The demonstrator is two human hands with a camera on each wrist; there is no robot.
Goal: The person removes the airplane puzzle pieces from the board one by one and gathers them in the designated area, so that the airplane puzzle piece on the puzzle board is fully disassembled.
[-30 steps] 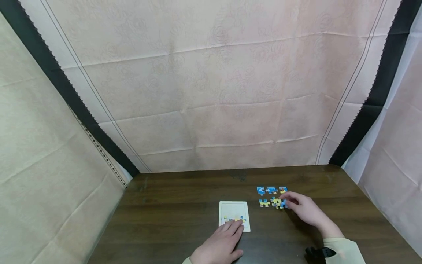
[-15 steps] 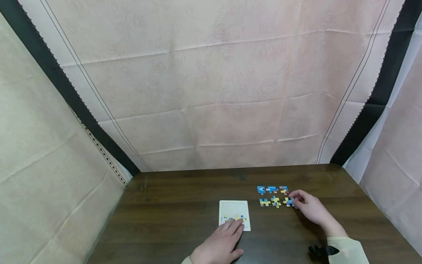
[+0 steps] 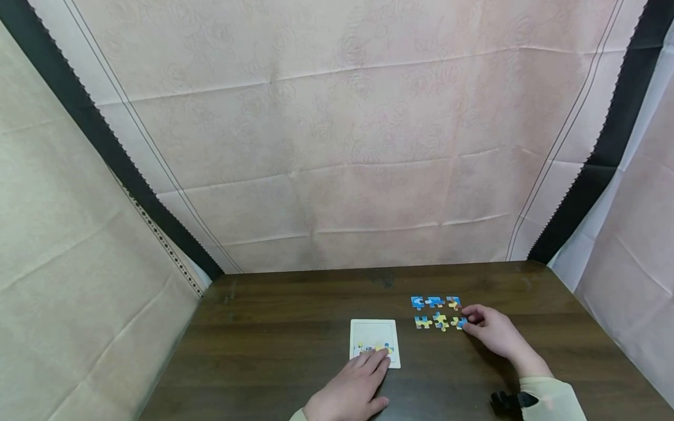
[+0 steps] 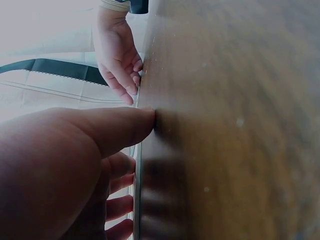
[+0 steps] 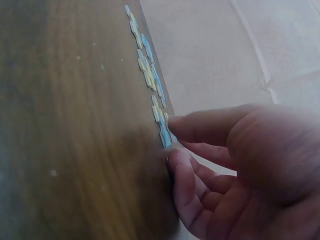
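Note:
On the dark wooden table, my left hand (image 3: 350, 386) lies with its fingers stretched over the lower part of a white puzzle board (image 3: 372, 330). Small coloured figures show at its fingertips; the hand hides the board's lower left corner. To the right, my right hand (image 3: 492, 332) pinches the right end of a yellow-and-blue jigsaw piece (image 3: 457, 323) between thumb and fingers. In the right wrist view, that jigsaw piece (image 5: 161, 120) lies flat with the fingertips at its near end. Beside it are a yellow piece (image 3: 440, 321) and a blue-and-yellow piece (image 3: 423, 323).
Behind them runs a row of three more pieces: a blue one (image 3: 417, 303), another blue one (image 3: 434, 302) and a multicoloured one (image 3: 454, 302). Pale cloth (image 3: 337, 146) hangs behind the table (image 3: 274, 327) and along both its sides.
My right hand has moved right with the yellow-and-blue jigsaw piece, away from the yellow piece, then slightly back left. My left hand stays on the board.

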